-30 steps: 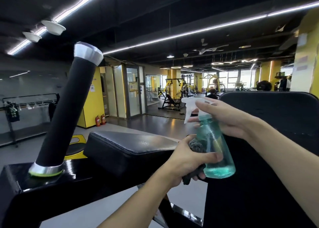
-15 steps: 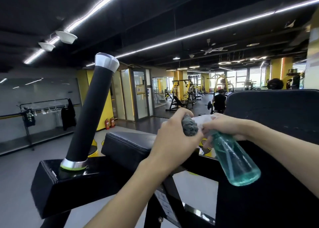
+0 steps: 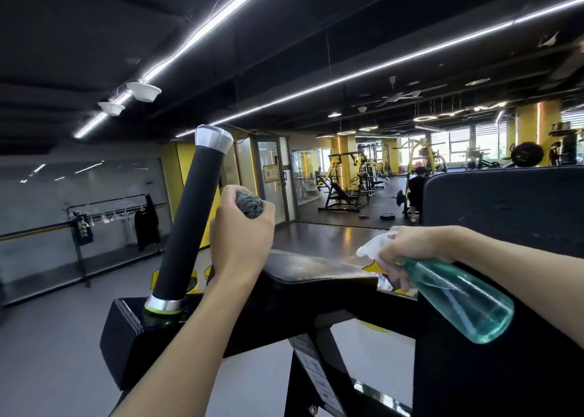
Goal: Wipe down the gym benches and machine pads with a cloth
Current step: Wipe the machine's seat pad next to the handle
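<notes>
My left hand (image 3: 241, 236) grips a bunched grey cloth (image 3: 250, 206), raised just right of the black foam handle (image 3: 189, 224) with its silver cap. My right hand (image 3: 407, 252) holds a teal spray bottle (image 3: 458, 299) by its white trigger head, the bottle tilted down to the right. Between the hands lies a black arm pad (image 3: 316, 268) of the machine. A tall black back pad (image 3: 505, 201) stands at the right behind my right arm.
The machine's black steel frame (image 3: 132, 331) carries the handle. A coat rack (image 3: 104, 227) stands against the left wall. Yellow weight machines (image 3: 347, 182), loose weight plates on the floor and a crouching person (image 3: 415, 192) fill the far room.
My left hand rose and moved left with the cloth, away from the bottle and up beside the handle. My right hand lowered the bottle and tilted it further down to the right.
</notes>
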